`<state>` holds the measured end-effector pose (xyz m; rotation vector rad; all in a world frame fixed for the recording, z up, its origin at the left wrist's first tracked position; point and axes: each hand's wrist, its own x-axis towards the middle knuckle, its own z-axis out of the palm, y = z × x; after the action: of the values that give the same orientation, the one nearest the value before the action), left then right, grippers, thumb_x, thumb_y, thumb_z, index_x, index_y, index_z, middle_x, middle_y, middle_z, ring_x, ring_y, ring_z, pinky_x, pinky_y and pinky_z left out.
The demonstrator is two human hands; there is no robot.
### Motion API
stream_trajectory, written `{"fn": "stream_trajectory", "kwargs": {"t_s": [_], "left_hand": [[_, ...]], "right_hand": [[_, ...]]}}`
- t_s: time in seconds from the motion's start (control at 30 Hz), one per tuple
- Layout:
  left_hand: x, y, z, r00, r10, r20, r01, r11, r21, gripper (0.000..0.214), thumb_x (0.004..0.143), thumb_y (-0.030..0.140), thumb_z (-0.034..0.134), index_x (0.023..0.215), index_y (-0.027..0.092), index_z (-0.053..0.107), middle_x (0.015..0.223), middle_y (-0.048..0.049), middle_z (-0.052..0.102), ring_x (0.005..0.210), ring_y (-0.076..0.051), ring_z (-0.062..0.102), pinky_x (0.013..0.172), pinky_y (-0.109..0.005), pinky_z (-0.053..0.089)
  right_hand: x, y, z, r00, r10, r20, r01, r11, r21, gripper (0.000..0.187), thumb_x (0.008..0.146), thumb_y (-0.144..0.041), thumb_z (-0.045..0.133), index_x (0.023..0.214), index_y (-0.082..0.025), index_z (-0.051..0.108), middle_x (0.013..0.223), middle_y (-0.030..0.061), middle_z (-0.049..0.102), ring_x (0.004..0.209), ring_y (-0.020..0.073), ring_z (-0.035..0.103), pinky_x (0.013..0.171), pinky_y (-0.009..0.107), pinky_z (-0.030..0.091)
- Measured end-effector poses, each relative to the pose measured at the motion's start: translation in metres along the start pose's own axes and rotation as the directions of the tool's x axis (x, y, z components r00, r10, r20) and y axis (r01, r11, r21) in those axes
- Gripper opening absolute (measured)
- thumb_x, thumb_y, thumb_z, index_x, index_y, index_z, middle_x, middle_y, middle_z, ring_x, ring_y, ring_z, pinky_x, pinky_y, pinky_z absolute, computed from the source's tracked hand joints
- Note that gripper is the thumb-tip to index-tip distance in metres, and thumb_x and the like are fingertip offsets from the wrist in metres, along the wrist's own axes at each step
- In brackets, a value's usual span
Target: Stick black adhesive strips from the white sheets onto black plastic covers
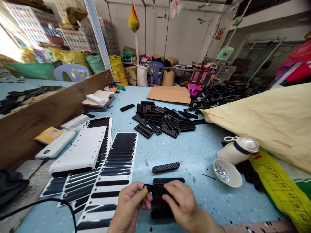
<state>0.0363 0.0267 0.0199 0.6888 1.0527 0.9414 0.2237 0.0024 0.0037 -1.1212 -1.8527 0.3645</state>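
My left hand and my right hand meet low in the middle of the view, both pinching one black strip between thumbs and fingers. Under them lies a dark stack of black pieces. Just beyond on the blue table sit a plain black bar and a perforated black grille piece. White backing sheets with rows of black oblong stickers lie right beside my left hand.
A pile of black plastic parts sits mid-table, another heap further right. A white bowl of small shiny bits and a tipped white lidded cup lie right. Tan sacking, a wooden divider and a black cable border the space.
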Motion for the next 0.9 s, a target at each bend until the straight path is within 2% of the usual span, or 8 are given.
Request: {"fn": "stream_trajectory", "kwargs": {"t_s": [0.2,0.27,0.37,0.47,0.57,0.63,0.73,0.9], "left_hand": [[0.015,-0.003,0.012,1.0,-0.008,0.03,0.002,0.978,0.209,0.029,0.069,0.04,0.076,0.061,0.015,0.066,0.057,-0.0058,0.069,0.044,-0.013,0.058,0.047,-0.022,0.038],[0.02,-0.002,0.011,0.992,0.111,-0.062,-0.077,0.911,0.406,0.027,0.065,0.041,0.077,0.065,0.016,0.07,0.053,-0.0036,0.067,0.044,-0.015,0.058,0.047,-0.024,0.041],[0.032,0.0,0.006,0.892,0.429,-0.142,-0.218,0.683,0.697,0.024,0.067,0.041,0.074,0.073,0.019,0.074,0.054,-0.002,0.067,0.048,-0.018,0.059,0.052,-0.028,0.047],[0.044,-0.003,0.002,0.848,0.528,0.034,-0.324,0.468,0.822,0.022,0.078,0.036,0.061,0.079,0.02,0.076,0.067,-0.0051,0.074,0.057,-0.021,0.066,0.058,-0.03,0.05],[0.051,-0.011,0.0,0.864,0.446,0.234,-0.405,0.341,0.848,0.024,0.079,0.029,0.055,0.084,0.02,0.077,0.08,-0.0084,0.078,0.072,-0.025,0.072,0.068,-0.033,0.053],[0.051,-0.014,-0.003,0.876,0.373,0.307,-0.423,0.287,0.859,0.023,0.08,0.026,0.053,0.075,0.02,0.075,0.073,-0.0078,0.076,0.069,-0.026,0.07,0.066,-0.033,0.052],[0.05,-0.015,-0.008,0.902,0.341,0.265,-0.381,0.34,0.86,0.022,0.081,0.027,0.054,0.069,0.021,0.072,0.062,-0.0046,0.071,0.059,-0.022,0.066,0.059,-0.031,0.048],[0.063,-0.016,-0.006,0.903,0.43,-0.027,-0.256,0.586,0.769,0.027,0.069,0.028,0.067,0.093,0.021,0.076,0.066,-0.0015,0.073,0.058,-0.02,0.064,0.064,-0.031,0.048]], "right_hand": [[-0.015,0.021,-0.024,0.997,0.072,-0.013,-0.072,0.997,-0.002,0.022,0.088,-0.013,0.061,0.106,-0.019,0.072,0.082,0.0085,0.072,0.07,0.0222,0.067,0.061,0.035,0.057],[-0.01,0.029,-0.037,0.988,0.15,-0.031,-0.15,0.989,0.009,0.015,0.088,-0.017,0.064,0.098,-0.019,0.074,0.078,0.0067,0.071,0.068,0.0212,0.067,0.061,0.033,0.056],[0.001,0.047,-0.057,0.946,0.311,-0.088,-0.308,0.95,0.041,0.008,0.085,-0.023,0.068,0.086,-0.02,0.075,0.073,0.0045,0.071,0.065,0.0199,0.066,0.059,0.031,0.054],[0.005,0.067,-0.063,0.893,0.449,-0.032,-0.443,0.889,0.115,0.009,0.08,-0.027,0.072,0.084,-0.021,0.077,0.074,0.004,0.074,0.065,0.0197,0.067,0.057,0.029,0.052],[-0.002,0.074,-0.052,0.875,0.477,0.081,-0.484,0.86,0.16,0.009,0.077,-0.025,0.073,0.082,-0.021,0.079,0.074,0.004,0.075,0.067,0.0197,0.069,0.06,0.029,0.053],[-0.008,0.07,-0.044,0.882,0.448,0.145,-0.467,0.871,0.155,0.008,0.076,-0.022,0.072,0.08,-0.022,0.079,0.07,0.0031,0.074,0.065,0.0187,0.069,0.061,0.028,0.054],[-0.01,0.065,-0.042,0.904,0.39,0.174,-0.415,0.9,0.134,0.011,0.079,-0.021,0.07,0.083,-0.023,0.08,0.068,0.0018,0.073,0.063,0.0176,0.068,0.06,0.028,0.054],[0.016,0.086,-0.043,0.963,0.269,0.024,-0.27,0.96,0.071,0.014,0.08,-0.024,0.07,0.091,-0.023,0.079,0.091,0.0079,0.079,0.085,0.0248,0.074,0.078,0.039,0.06]]}}
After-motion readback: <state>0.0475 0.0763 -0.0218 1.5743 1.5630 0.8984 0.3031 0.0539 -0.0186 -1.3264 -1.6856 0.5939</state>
